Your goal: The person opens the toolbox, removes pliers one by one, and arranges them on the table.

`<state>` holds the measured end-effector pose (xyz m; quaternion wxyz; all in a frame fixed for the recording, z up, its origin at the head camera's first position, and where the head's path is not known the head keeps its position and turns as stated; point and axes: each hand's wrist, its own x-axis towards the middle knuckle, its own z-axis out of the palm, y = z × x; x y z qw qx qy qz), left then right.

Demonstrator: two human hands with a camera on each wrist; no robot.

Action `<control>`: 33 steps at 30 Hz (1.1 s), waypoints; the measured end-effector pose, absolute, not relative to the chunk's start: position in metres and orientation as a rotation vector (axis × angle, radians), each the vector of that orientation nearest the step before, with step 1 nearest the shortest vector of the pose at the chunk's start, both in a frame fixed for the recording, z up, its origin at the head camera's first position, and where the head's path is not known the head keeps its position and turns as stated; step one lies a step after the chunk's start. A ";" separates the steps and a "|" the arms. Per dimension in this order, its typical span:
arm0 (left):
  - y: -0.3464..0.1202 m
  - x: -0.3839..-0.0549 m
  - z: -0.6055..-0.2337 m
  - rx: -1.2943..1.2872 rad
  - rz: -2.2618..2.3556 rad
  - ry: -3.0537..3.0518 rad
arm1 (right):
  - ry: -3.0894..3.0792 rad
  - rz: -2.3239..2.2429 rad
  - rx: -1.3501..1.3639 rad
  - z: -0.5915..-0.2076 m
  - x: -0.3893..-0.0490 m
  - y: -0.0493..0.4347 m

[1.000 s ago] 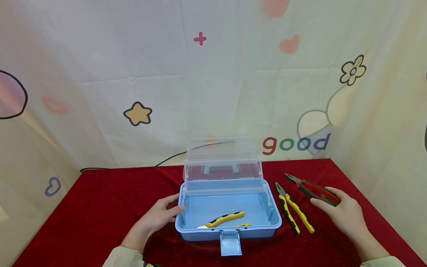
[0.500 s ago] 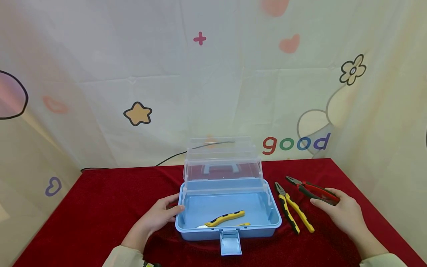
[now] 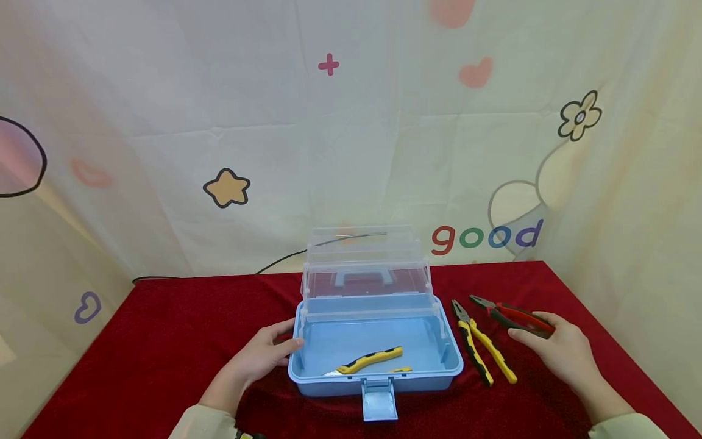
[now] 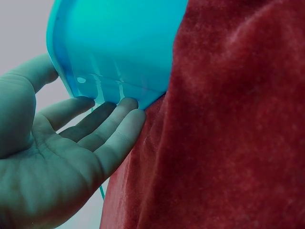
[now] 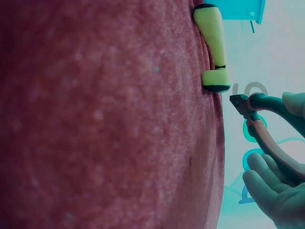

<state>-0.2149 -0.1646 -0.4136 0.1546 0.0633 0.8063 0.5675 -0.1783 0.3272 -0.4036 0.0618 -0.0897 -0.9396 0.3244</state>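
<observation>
In the head view, a light blue toolbox (image 3: 378, 347) stands with its clear lid (image 3: 367, 280) raised. My left hand (image 3: 263, 352) holds the box's left side, thumb at the rim and fingers (image 4: 125, 131) against the outer wall. Red-and-black pliers (image 3: 518, 314) are gripped by the handles in my right hand (image 3: 565, 350); the right wrist view shows these pliers (image 5: 259, 131) with handles spread and the hand cut off by the frame edge. Yellow-and-black pliers (image 3: 481, 344) lie right of the box. Inside it rests a yellow-and-black handled tool (image 3: 373, 359), partly hidden by the front wall.
Dark red velvet cloth (image 3: 181, 341) covers the table. The box's front latch (image 3: 379, 403) hangs down. Behind stands a printed curtain (image 3: 263, 152), with a thin black cable (image 3: 282, 260) running in front of it.
The red-and-black pliers' nose has come slightly nearer to me and their handles look closer together. My left hand and the toolbox have stayed put.
</observation>
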 end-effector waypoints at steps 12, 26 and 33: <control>-0.165 -0.215 -0.414 0.154 1.612 2.327 | -2.868 0.966 -0.256 -0.404 -0.183 0.326; -0.164 -0.215 -0.412 0.136 1.608 2.328 | -2.920 0.924 -0.231 -0.404 -0.191 0.331; -0.164 -0.214 -0.412 0.148 1.607 2.327 | -2.992 0.892 -0.239 -0.400 -0.193 0.334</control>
